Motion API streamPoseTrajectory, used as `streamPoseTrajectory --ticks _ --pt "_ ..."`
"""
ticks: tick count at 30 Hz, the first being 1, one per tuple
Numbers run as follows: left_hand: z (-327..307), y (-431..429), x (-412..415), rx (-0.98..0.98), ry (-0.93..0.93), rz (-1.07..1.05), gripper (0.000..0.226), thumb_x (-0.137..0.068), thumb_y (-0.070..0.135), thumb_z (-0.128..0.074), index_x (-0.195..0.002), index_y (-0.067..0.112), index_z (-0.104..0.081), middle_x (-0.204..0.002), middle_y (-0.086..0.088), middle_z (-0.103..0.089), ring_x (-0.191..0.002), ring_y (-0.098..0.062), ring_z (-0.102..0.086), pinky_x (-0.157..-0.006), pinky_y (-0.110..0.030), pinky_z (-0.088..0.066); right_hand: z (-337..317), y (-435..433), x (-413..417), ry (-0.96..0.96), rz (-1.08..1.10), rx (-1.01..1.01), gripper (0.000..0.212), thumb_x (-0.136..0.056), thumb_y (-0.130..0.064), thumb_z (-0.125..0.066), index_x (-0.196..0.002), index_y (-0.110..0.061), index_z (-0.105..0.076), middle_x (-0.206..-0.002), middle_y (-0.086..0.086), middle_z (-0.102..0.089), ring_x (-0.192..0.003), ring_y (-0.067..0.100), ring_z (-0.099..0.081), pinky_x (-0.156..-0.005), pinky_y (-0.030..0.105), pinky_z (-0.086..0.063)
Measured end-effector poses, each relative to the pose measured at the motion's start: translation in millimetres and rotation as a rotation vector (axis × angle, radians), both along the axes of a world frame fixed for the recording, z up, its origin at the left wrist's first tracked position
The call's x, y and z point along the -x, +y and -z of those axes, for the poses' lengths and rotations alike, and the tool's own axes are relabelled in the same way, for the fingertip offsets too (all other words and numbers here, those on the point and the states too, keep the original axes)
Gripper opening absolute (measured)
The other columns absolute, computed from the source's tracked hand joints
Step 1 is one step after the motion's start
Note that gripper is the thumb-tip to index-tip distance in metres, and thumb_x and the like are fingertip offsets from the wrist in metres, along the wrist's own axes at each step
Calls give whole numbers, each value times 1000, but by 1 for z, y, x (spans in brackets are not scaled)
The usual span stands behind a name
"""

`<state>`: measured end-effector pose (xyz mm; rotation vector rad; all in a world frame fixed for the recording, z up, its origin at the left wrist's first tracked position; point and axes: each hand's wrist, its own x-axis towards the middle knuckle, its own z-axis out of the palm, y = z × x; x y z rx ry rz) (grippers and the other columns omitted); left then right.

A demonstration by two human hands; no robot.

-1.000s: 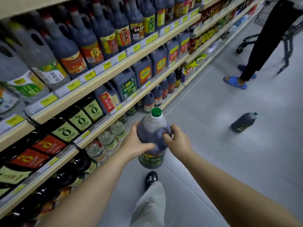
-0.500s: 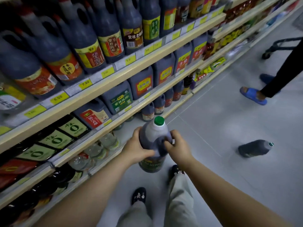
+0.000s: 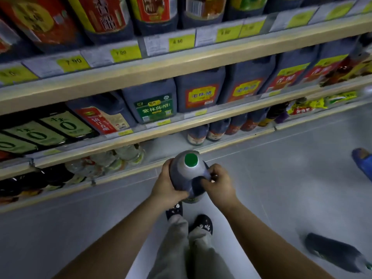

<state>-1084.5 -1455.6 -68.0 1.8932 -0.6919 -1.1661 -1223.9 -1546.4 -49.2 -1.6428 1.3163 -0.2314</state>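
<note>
jug [image 3: 181, 174]: dark glossy plastic (green cap [image 3: 190, 159] matt) | floor [image 3: 281, 178]: smooth tile

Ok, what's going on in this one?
A person stands in a shop aisle holding a dark bottle with a green cap upright in both hands. The left hand grips one side and the right hand the other. The bottle is in the air in front of the bottom shelf, not set on it. A second dark bottle lies on the floor to the right.

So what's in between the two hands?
A dark bottle with a green cap. The left hand holds one side and the right hand grips the other. Nothing else shows between them in the head view.
</note>
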Motion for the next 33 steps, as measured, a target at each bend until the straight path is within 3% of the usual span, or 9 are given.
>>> streamPoseTrajectory --ticks 6,10,14,17,20,22,26,31,33 --pt "91 -27 -20 105 36 -101 96 -42 32 -76 -128 27 -34 -123 10 -50 -117 -8 -52 -95 -27 -46 107 -33 -28 -66 -37 27 22 -74 -6 -69 -70 -15 -50 -67 -7 -51 -61 5 -46 -55 16 -37" --pt "160 -50 -40 180 16 -140 89 -56 -5 -83 -121 33 -35 -119 18 -47 -105 17 -49 -82 -2 -41 179 -59 -52 -161 -96 129 30 -72 -6 -69 -64 -22 -44 -66 -5 -49 -61 1 -46 -54 18 -36" --pt "230 -64 -55 274 -93 -199 94 -52 13 -79 -131 28 -30 -125 21 -46 -113 15 -48 -90 -8 -42 241 -83 -79 -312 -152 299 31 -66 -12 -60 -63 -33 -37 -64 -10 -43 -65 -4 -44 -56 19 -32" --pt "274 -79 -69 347 -120 -218 95 -52 17 -78 -132 31 -28 -127 22 -43 -115 16 -47 -91 -6 -40 284 -100 -95 -373 -186 381 14 -65 -25 -53 -66 -27 -40 -66 -11 -43 -65 3 -41 -59 19 -33" --pt "309 -97 -85 371 -145 -210 99 -51 16 -79 -132 26 -23 -125 25 -39 -111 14 -46 -89 0 -36 321 -119 -111 -414 -211 465 14 -66 -22 -52 -67 -24 -39 -64 -14 -39 -66 4 -37 -59 13 -30" --pt "330 -108 -95 372 -157 -211 102 -51 18 -78 -135 23 -22 -125 22 -40 -115 10 -42 -91 -1 -35 341 -128 -121 -401 -211 460 24 -66 -15 -56 -65 -27 -36 -64 -14 -37 -62 5 -35 -58 16 -29" --pt "358 -119 -104 351 -139 -257 110 -42 30 -74 -139 20 -24 -133 2 -45 -125 -9 -45 -101 -24 -41 363 -140 -131 -366 -192 402 42 -66 -4 -63 -62 -33 -33 -65 -12 -39 -61 -2 -43 -57 11 -29" --pt "352 -129 -118 221 -204 -254 114 -47 19 -80 -145 15 -23 -130 4 -45 -121 -9 -45 -93 -16 -38 363 -148 -147 -338 -133 349 35 -67 -6 -61 -62 -31 -37 -65 -12 -43 -58 5 -40 -58 21 -33" --pt "347 -136 -125 142 -240 -250 108 -55 14 -84 -145 20 -25 -133 2 -48 -118 -12 -47 -92 -20 -38 363 -150 -152 -312 -84 355 29 -70 -5 -61 -66 -28 -44 -68 -7 -50 -62 10 -44 -61 23 -38"
